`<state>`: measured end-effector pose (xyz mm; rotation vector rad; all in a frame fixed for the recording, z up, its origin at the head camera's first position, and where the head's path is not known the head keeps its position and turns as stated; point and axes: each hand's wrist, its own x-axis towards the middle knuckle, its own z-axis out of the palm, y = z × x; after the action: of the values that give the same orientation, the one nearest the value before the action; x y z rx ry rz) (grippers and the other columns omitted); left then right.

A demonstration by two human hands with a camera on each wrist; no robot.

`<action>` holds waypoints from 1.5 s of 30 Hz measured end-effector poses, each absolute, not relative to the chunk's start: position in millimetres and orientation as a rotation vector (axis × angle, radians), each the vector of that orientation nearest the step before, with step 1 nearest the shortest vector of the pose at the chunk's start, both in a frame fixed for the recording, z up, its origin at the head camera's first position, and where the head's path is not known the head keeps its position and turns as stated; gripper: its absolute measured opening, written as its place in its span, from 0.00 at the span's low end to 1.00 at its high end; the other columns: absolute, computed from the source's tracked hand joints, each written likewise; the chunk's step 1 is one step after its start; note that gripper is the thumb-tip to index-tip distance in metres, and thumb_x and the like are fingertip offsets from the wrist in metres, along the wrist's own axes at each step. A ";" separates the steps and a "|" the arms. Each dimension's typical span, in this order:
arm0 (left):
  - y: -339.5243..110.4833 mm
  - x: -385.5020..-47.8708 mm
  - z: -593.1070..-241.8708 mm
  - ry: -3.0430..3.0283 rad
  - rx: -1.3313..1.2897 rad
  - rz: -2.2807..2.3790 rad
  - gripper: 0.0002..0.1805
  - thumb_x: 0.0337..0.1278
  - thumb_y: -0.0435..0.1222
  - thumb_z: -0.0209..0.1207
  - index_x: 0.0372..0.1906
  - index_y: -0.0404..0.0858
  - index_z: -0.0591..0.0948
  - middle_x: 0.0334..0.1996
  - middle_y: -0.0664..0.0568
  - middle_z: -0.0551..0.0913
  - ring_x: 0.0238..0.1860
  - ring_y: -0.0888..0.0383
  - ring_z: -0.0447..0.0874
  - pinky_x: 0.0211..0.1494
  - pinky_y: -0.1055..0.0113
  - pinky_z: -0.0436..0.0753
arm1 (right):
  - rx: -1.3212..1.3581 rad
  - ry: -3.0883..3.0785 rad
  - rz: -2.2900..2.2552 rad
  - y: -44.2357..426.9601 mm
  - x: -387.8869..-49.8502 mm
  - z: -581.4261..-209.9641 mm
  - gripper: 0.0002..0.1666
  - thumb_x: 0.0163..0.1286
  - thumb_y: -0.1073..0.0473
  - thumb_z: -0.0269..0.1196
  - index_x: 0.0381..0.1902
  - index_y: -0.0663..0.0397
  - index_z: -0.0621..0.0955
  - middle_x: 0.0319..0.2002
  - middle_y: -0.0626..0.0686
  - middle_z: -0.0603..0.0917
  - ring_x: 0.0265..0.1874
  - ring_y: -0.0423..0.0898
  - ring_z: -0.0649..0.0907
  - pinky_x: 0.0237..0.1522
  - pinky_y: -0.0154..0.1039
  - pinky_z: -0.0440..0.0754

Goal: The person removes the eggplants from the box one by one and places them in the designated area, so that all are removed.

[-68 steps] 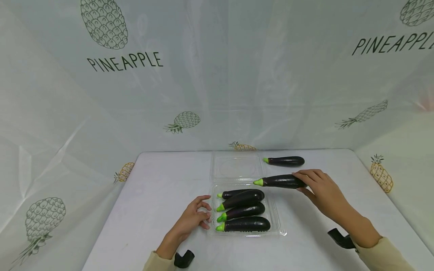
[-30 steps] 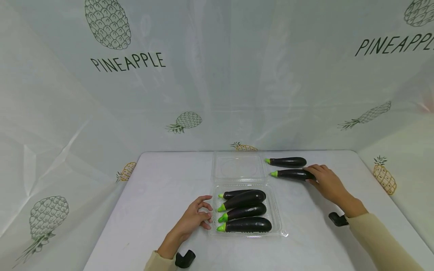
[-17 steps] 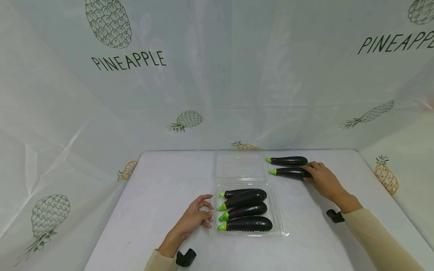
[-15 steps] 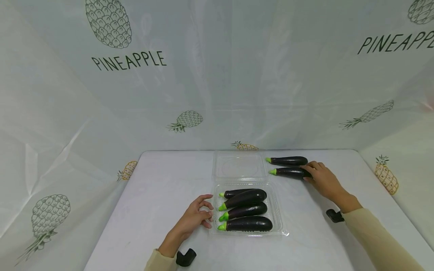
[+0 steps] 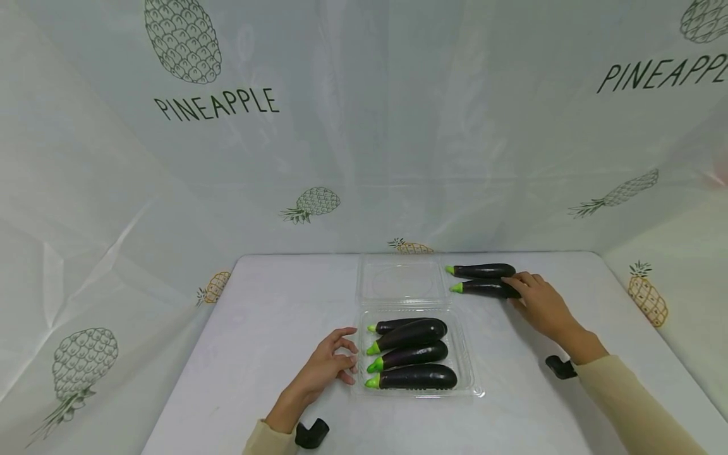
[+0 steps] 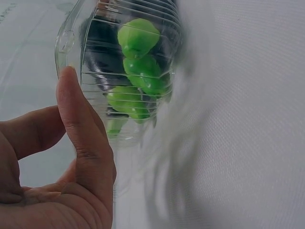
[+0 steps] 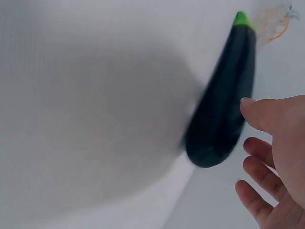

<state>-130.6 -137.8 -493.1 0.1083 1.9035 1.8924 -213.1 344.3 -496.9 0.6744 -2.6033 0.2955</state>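
Note:
In the head view my left hand (image 5: 323,366) stays at the left side of an open clear plastic clamshell box (image 5: 463,354). Its loosely bent fingers reach the box's edge; a fingertip (image 6: 69,78) meets the rim in the left wrist view. Several eggplants (image 5: 418,376) with green stems lie in the box, all stems to the left. My right hand (image 5: 540,306) pinches the round end of another eggplant (image 5: 483,288) on the table, right of the lid. The thumb (image 7: 257,113) lies against that eggplant's side; its other side is hidden. Just behind it lies one more eggplant (image 5: 483,271).
The box's lid (image 5: 402,281) lies folded back flat on the white table (image 5: 273,316). A pineapple-print sheet (image 5: 364,126) hangs behind the table's far edge. Black wrist mounts (image 5: 311,434) sit at both wrists.
The right hand has carried its eggplant from above the box's right side back onto the table, then shifted it slightly closer to the rear eggplant. The left hand has stayed still.

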 end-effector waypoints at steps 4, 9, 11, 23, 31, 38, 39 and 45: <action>-137.1 -130.6 -492.8 1.904 0.108 1.892 0.35 0.70 0.23 0.58 0.78 0.27 0.60 0.49 0.44 0.74 0.33 0.58 0.82 0.29 0.70 0.87 | 0.724 -2.531 0.311 333.7 -200.7 -488.5 0.33 0.49 0.74 0.80 0.56 0.69 0.83 0.49 0.67 0.82 0.46 0.68 0.82 0.43 0.64 0.84; -136.3 -131.3 -492.0 1.903 0.102 1.895 0.35 0.69 0.23 0.58 0.78 0.27 0.61 0.48 0.45 0.74 0.33 0.58 0.82 0.29 0.69 0.87 | 0.800 -2.459 0.326 309.4 -182.7 -473.6 0.35 0.46 0.72 0.82 0.55 0.66 0.84 0.50 0.63 0.83 0.46 0.64 0.83 0.41 0.61 0.85; -136.3 -131.9 -492.1 1.905 0.099 1.897 0.36 0.67 0.23 0.58 0.77 0.27 0.61 0.48 0.45 0.74 0.33 0.58 0.82 0.29 0.69 0.87 | 0.826 -2.452 0.329 297.5 -175.4 -467.2 0.35 0.47 0.70 0.83 0.56 0.64 0.84 0.51 0.62 0.83 0.48 0.63 0.83 0.43 0.61 0.85; -137.0 -134.7 -490.0 1.897 0.099 1.885 0.34 0.66 0.23 0.57 0.76 0.25 0.63 0.43 0.48 0.75 0.33 0.58 0.81 0.30 0.68 0.87 | 0.975 -2.496 0.321 234.1 -143.5 -450.4 0.31 0.57 0.61 0.81 0.59 0.57 0.84 0.55 0.56 0.83 0.55 0.57 0.82 0.56 0.58 0.85; -137.5 -136.7 -490.3 1.913 0.097 1.866 0.30 0.69 0.26 0.56 0.74 0.25 0.64 0.42 0.49 0.76 0.32 0.58 0.81 0.30 0.68 0.87 | 1.011 -2.585 0.315 209.3 -137.5 -451.8 0.32 0.60 0.57 0.80 0.62 0.53 0.83 0.58 0.54 0.82 0.58 0.54 0.82 0.57 0.54 0.85; -137.6 -139.3 -493.0 1.922 0.115 1.866 0.26 0.72 0.27 0.56 0.70 0.24 0.66 0.41 0.50 0.75 0.31 0.58 0.80 0.29 0.68 0.87 | 1.046 -2.633 0.298 193.9 -135.6 -452.9 0.34 0.63 0.55 0.79 0.65 0.54 0.81 0.61 0.56 0.81 0.60 0.55 0.81 0.61 0.55 0.83; -137.7 -139.6 -493.3 1.921 0.115 1.867 0.26 0.72 0.27 0.57 0.70 0.24 0.66 0.41 0.50 0.75 0.31 0.58 0.80 0.29 0.68 0.87 | 1.056 -2.629 0.295 192.4 -135.7 -453.2 0.34 0.63 0.55 0.79 0.65 0.54 0.81 0.61 0.56 0.81 0.60 0.55 0.81 0.61 0.55 0.83; -138.1 -141.1 -494.6 1.914 0.124 1.864 0.26 0.72 0.27 0.56 0.70 0.24 0.66 0.41 0.50 0.75 0.31 0.58 0.80 0.29 0.67 0.87 | 1.101 -2.606 0.269 187.9 -137.3 -456.5 0.34 0.63 0.54 0.79 0.65 0.57 0.81 0.60 0.57 0.81 0.60 0.56 0.81 0.59 0.54 0.84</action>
<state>-141.1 -138.1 -494.6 0.1238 1.9137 1.8636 -137.3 187.9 -456.5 1.1006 -2.6056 0.2686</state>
